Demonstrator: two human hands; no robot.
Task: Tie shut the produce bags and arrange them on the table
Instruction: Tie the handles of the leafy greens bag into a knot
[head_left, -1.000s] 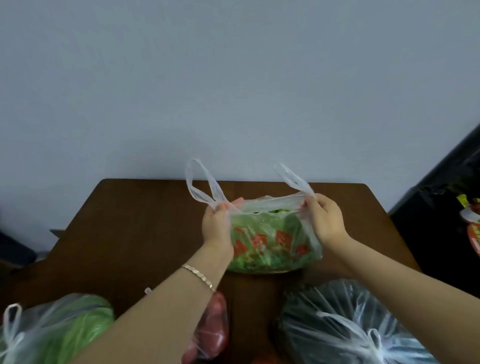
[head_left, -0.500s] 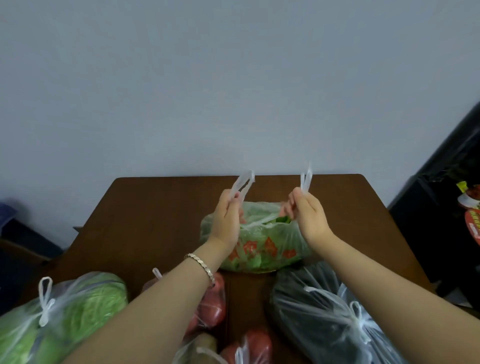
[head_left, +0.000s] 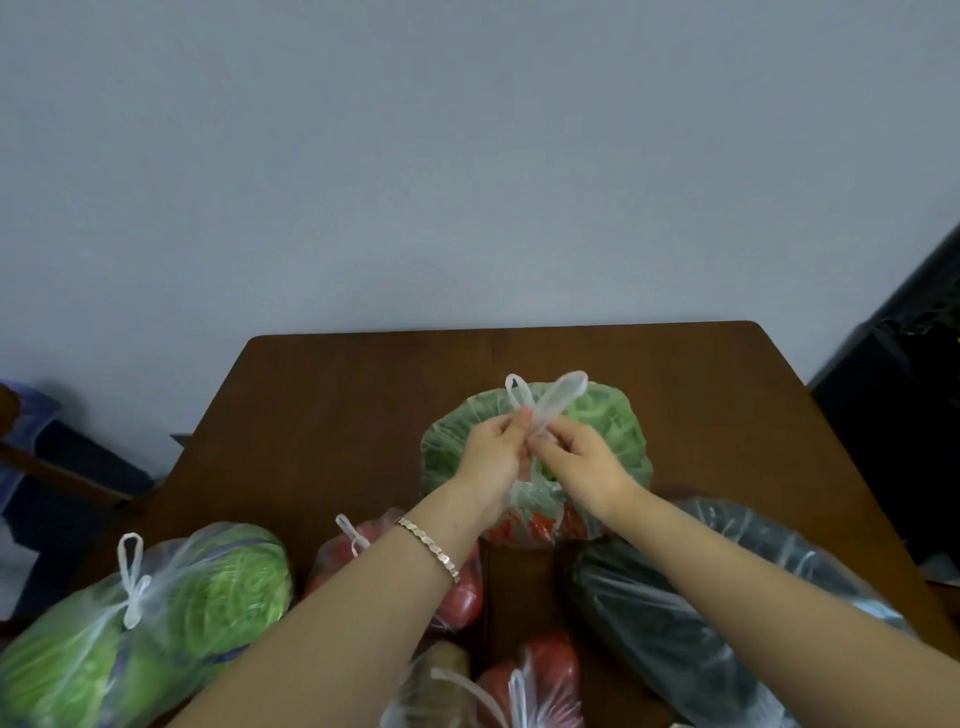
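Two bare hands pinch the handle loops of a clear bag of leafy greens (head_left: 613, 426) above a brown table (head_left: 337, 415).

The left hand (head_left: 493, 457) and right hand (head_left: 582, 462) meet directly over the bag's mouth, fingers closed on the two handle loops (head_left: 545, 402), which cross and stick up and away from the person — the bag sits right beneath both hands, neither nearer than the other. No finished knot is visible; judging by this, the loops still need wrapping and pulling tight. Nearer the person lie other bags: a knotted bag of pale green cabbage (head_left: 156, 623) at left, tomatoes (head_left: 462, 592) in the middle, and a dark vegetable bag (head_left: 701, 613) at right — contents unclear.
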